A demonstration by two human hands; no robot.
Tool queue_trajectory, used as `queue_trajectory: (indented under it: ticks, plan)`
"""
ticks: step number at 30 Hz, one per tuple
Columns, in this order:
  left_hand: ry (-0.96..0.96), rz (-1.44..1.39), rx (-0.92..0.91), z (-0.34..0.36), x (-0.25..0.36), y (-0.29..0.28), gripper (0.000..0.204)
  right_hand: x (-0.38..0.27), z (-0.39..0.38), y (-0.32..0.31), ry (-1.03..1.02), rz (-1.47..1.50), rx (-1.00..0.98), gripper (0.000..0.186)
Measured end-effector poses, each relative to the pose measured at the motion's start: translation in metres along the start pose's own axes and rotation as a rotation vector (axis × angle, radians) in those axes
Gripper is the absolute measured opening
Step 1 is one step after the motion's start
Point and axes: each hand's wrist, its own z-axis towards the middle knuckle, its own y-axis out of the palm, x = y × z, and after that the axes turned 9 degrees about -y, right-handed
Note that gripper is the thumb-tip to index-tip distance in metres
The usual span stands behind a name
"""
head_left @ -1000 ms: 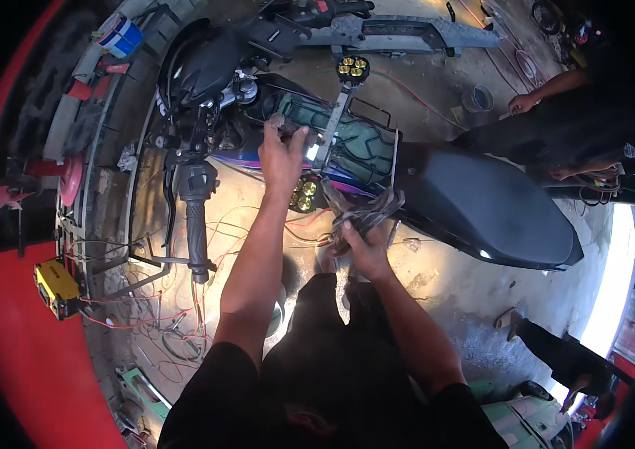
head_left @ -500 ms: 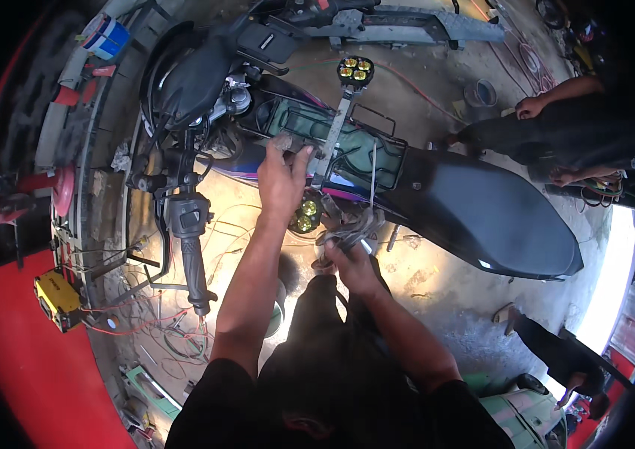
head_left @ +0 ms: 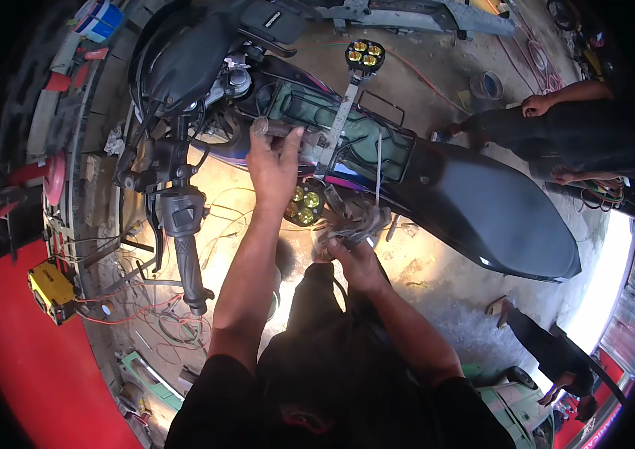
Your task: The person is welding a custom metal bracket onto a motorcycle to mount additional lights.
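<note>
My left hand (head_left: 274, 170) grips a short dark, worn piece (head_left: 281, 129) between thumb and fingers. Its far end touches a flat metal bar (head_left: 344, 123). A round lamp with yellow lenses (head_left: 364, 55) is fixed at the bar's far end, and a second lamp (head_left: 304, 204) hangs at the near end. Lower down, my right hand (head_left: 357, 266) is closed on a grey, ragged, clamp-like holder (head_left: 359, 215). A thin straight rod (head_left: 379, 168) sticks up from it toward the motorcycle's green tank area (head_left: 388, 153). The fingers' undersides are hidden.
The motorcycle's black seat (head_left: 493, 202) stretches right; its handlebar grip (head_left: 192, 269) stands left. A yellow box (head_left: 52, 290) with red cables lies far left. A person (head_left: 579, 138) sits at the right, another person (head_left: 549, 348) at lower right. A bucket (head_left: 486, 86) stands behind.
The view has shifted slightly, so the motorcycle sits a little differently in the frame. My left hand still grips the dark piece, and my right hand still holds the grey holder with its rod.
</note>
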Motion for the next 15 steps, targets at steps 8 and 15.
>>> queue_trajectory:
  ticks: [8,15]
  plan:
    - [-0.121,0.12,-0.073,0.005,-0.01,-0.001,0.041,0.022,0.002,-0.013,-0.038,0.027,-0.064,0.023]
    - [-0.04,-0.052,0.025,-0.002,-0.003,0.009,0.045,0.007,0.003,-0.018,0.125,0.067,-0.097,0.023]
